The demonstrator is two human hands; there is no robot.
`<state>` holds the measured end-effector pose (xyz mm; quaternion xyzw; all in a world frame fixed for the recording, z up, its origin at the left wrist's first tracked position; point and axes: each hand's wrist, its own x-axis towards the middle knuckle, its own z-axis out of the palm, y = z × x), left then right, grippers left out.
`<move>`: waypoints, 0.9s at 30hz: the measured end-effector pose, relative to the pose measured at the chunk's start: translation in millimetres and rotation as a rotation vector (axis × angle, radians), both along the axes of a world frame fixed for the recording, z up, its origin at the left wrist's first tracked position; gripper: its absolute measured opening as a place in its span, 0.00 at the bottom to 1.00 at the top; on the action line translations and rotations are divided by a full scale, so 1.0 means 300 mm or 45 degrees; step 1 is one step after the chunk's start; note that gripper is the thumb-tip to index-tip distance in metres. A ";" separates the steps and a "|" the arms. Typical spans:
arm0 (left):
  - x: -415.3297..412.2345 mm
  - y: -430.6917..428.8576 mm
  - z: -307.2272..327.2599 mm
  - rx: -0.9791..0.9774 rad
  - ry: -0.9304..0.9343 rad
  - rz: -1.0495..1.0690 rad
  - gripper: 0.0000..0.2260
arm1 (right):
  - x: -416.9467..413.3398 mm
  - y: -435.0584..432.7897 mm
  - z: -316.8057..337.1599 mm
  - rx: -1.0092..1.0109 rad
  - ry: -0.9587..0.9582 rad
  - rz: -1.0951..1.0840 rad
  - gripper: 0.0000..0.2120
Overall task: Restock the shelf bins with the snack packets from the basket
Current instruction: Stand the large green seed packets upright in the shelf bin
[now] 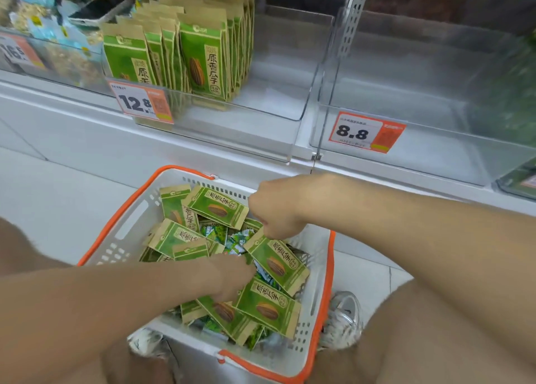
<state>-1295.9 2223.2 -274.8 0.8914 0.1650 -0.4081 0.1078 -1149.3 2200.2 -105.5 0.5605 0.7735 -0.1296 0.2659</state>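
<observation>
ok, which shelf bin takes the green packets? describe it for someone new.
Above the basket runs a white shelf of clear bins. Take the bin with the 12.8 price tag: green packets stand upright inside, while its right neighbour carries an 8.8 tag.

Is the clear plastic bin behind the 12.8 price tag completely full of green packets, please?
No, the green packets fill only the left part of the clear plastic bin; its right is bare.

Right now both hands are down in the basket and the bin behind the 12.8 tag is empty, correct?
Not empty: the head view shows that bin holding upright green packets. The left hand and right hand are indeed in the basket.
</observation>
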 end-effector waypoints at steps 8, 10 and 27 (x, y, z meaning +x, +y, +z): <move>0.042 0.017 0.020 -0.108 -0.080 0.321 0.13 | -0.002 0.003 0.012 0.009 0.019 0.009 0.10; 0.067 0.028 0.063 -0.202 -0.144 0.414 0.06 | 0.003 0.007 0.017 0.017 0.031 0.003 0.11; -0.016 0.300 0.667 -0.038 -0.836 0.407 0.10 | 0.006 0.084 0.197 0.026 0.204 -0.132 0.10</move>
